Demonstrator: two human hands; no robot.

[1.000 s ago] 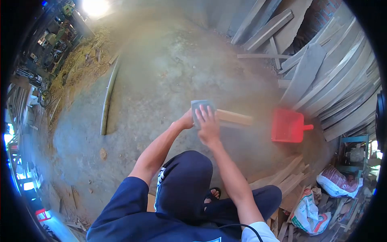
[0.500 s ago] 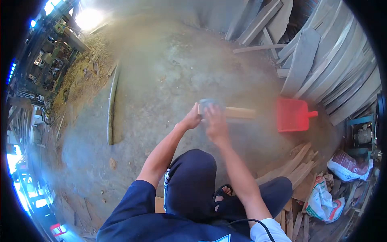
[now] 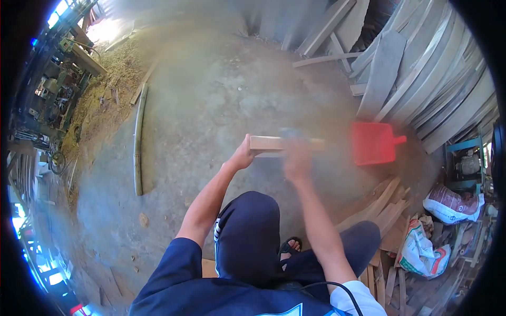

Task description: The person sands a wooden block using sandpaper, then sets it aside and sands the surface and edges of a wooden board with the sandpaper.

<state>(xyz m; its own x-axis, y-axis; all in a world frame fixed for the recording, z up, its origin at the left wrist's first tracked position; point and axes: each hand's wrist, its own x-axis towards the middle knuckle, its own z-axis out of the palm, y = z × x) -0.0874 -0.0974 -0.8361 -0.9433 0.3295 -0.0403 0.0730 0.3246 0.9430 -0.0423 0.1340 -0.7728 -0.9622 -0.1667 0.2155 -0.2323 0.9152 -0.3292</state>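
Note:
My left hand (image 3: 243, 153) grips the near-left end of a pale wooden piece (image 3: 266, 142), its fingers closed around it. The piece is held off the floor in front of my knees, roughly level, pointing right. My right hand (image 3: 298, 158) is smeared by motion over the middle of the wood. Under its fingers shows a blurred grey-blue pad (image 3: 290, 133), pressed against the piece; its exact kind is too blurred to make out. The wood's right end is also blurred.
A red dustpan (image 3: 373, 143) lies on the floor to the right. Curved boards (image 3: 421, 89) lean behind it. Bags (image 3: 454, 203) and wood scraps (image 3: 387, 205) lie nearer on the right. At left lie a long pole (image 3: 138, 139) and shavings (image 3: 113, 81).
My right hand and the grey-blue pad have slid right along the wood, baring its left end. The whole view has shifted slightly; my left hand still grips the same end.

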